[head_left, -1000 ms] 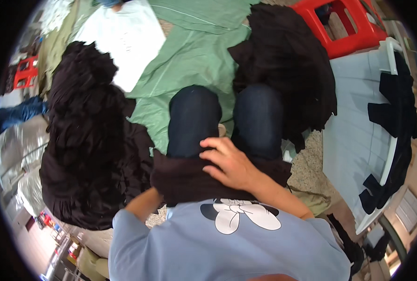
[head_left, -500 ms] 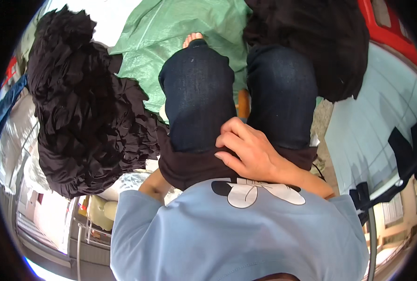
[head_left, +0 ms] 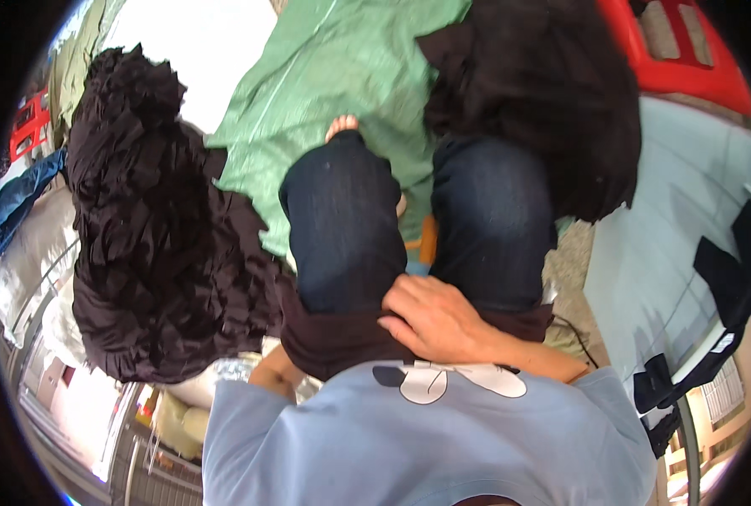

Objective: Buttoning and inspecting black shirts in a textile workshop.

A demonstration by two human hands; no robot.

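Note:
Across my lap lies a dark brown cloth [head_left: 333, 344], over the tops of my jeans [head_left: 342, 232]. My right hand [head_left: 434, 319] is on the cloth's far edge between my thighs, its fingers curled and closed on the fabric. Whether it holds more beneath is hidden. My left forearm [head_left: 277, 373] runs down beside the cloth, and the left hand is out of sight behind it. A tall heap of dark cut cloth pieces [head_left: 156, 244] stands at my left. Another dark cloth pile [head_left: 536, 93] lies beyond my right knee.
Green woven sheeting [head_left: 333, 67] covers the floor ahead, with my bare foot on it. A red plastic stool [head_left: 679, 51] stands far right. A pale blue panel [head_left: 645, 228] with dark cloth strips [head_left: 725, 278] lies at the right. White plastic bags [head_left: 34, 244] sit far left.
The view has tilted, so everything sits lower in the picture. My right hand stays on the lap cloth, its fingers closer together and lying lower.

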